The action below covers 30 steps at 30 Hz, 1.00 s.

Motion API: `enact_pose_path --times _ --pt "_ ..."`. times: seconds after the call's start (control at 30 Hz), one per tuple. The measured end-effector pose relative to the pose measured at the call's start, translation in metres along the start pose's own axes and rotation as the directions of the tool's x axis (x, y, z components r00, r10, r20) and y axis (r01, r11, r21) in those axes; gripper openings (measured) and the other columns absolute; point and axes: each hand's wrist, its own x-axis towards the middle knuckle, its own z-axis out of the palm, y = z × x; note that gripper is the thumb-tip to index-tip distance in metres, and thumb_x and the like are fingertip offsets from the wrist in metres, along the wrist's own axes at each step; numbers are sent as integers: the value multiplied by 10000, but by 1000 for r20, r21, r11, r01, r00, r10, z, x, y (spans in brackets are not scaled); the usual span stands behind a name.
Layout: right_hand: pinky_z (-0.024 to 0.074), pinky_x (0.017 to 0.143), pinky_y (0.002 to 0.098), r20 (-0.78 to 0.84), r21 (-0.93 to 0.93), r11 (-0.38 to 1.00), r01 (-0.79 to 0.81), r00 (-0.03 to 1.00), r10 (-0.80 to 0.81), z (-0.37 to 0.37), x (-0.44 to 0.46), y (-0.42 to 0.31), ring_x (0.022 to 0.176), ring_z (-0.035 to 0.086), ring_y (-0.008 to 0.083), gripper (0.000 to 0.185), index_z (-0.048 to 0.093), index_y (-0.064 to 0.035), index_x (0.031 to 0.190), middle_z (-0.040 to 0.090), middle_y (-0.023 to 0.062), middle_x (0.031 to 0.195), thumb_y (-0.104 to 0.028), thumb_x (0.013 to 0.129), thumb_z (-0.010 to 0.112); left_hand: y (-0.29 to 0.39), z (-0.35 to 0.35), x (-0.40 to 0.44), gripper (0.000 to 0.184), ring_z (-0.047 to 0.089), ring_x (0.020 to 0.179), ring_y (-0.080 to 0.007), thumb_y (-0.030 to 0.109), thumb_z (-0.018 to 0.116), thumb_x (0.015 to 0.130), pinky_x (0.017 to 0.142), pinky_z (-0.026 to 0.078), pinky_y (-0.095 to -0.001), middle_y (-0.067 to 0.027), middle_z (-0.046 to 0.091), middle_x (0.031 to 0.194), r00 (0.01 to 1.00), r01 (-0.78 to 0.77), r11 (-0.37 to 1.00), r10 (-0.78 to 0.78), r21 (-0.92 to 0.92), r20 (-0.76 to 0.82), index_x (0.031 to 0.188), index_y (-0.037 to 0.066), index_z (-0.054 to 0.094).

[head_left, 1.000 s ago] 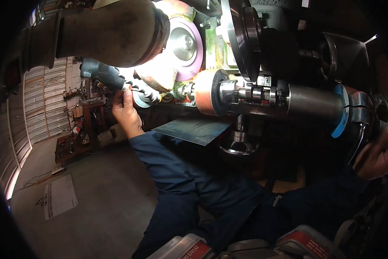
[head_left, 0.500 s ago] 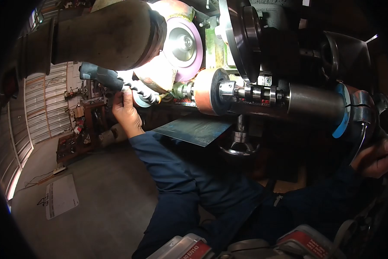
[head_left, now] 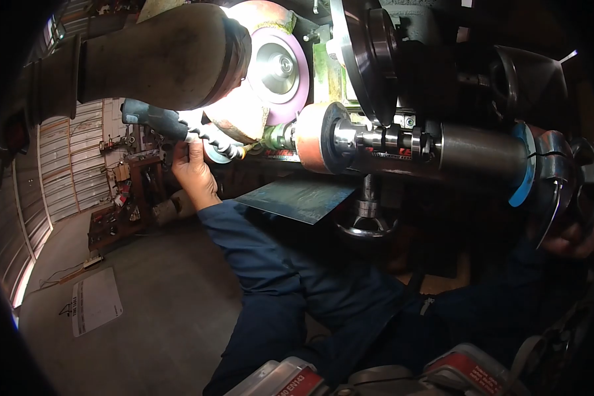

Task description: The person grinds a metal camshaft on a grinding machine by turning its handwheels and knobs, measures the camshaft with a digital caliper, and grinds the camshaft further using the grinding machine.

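My left hand (head_left: 198, 177) is raised beside a segmented flexible neck (head_left: 211, 138) with a black cylindrical head (head_left: 153, 119). Its thumb points up against the neck and its fingers are curled; what they grip is hidden. At the far right, in shadow, my right hand (head_left: 571, 241) is curled below a metal handwheel (head_left: 587, 175), close to the tip of a curved lever (head_left: 552, 214). Whatever it grips is too dark to make out. Between the hands, a camshaft (head_left: 392, 140) lies horizontally between an orange-rimmed chuck (head_left: 313, 140) and a grey cylinder (head_left: 482, 148).
A brightly lit pink grinding wheel (head_left: 299, 72) stands behind the chuck. A large duct (head_left: 151, 56) crosses the upper left. Below the shaft are a flat metal sheet (head_left: 303, 198) and a chrome handwheel (head_left: 367, 228). A blue ring (head_left: 524, 165) surrounds the grey cylinder's right end.
The camshaft and chuck have turned, with the lobes now at another angle. My right hand has shifted slightly up and left into deeper shadow. My left hand stays in place.
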Motion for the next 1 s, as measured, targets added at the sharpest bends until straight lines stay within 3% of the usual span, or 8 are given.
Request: enact_pose_path --times 0.27,0.4,0.53,0.6,0.7,0.87,1.0 --pt "540 597 308 14 -150 983 106 994 -105 2 -13 7 776 636 248 402 447 82 1192 620 195 908 -270 1006 396 -2 -2 1 179 581 850 -107 103 676 876 797 447 -255 -28 648 946 1000 19 1000 -19 6 -6 1009 -9 635" --pt "547 584 313 108 -289 938 189 980 -164 -14 -12 25 776 641 258 430 414 85 1242 617 209 907 -275 1007 407 -2 -2 0 179 581 852 -108 97 671 877 805 447 -257 -30 648 947 1000 22 1000 -22 -3 2 1014 -12 634" --pt "530 676 326 284 -356 928 110 959 -5 -42 -1 24 777 640 271 393 548 53 1160 636 198 945 -293 999 453 -1 -1 -1 176 582 849 -107 96 670 878 802 448 -255 -29 648 945 1000 19 1000 -19 -6 -12 1013 -12 634" --pt "520 695 324 288 -302 946 -120 934 211 -42 5 10 798 639 265 379 593 50 1095 646 187 958 -298 986 490 0 -1 -1 171 583 845 -107 97 670 879 796 450 -252 -30 648 945 1000 7 1000 -8 -5 -5 1007 -11 634" --pt "513 711 314 315 -234 912 -336 862 398 -49 2 19 831 638 250 353 613 45 1085 653 181 978 -279 970 532 -2 -4 -1 168 587 844 -109 96 671 878 792 456 -252 -34 648 946 1000 20 1000 -20 -16 -1 1002 -11 632" --pt "515 741 297 324 -145 891 -430 830 454 -44 9 15 883 642 212 321 610 49 1113 661 178 1000 -226 957 561 -4 -5 -1 166 593 855 -114 89 674 874 806 468 -264 -42 647 949 999 35 999 -36 -31 -9 997 -9 622" --pt "520 745 282 371 -191 878 -439 796 479 -42 21 7 894 650 193 291 630 51 1093 671 166 1017 -193 940 588 -3 -4 -1 157 595 861 -118 86 676 872 815 471 -266 -48 648 957 999 36 999 -37 -31 -24 985 -6 617"
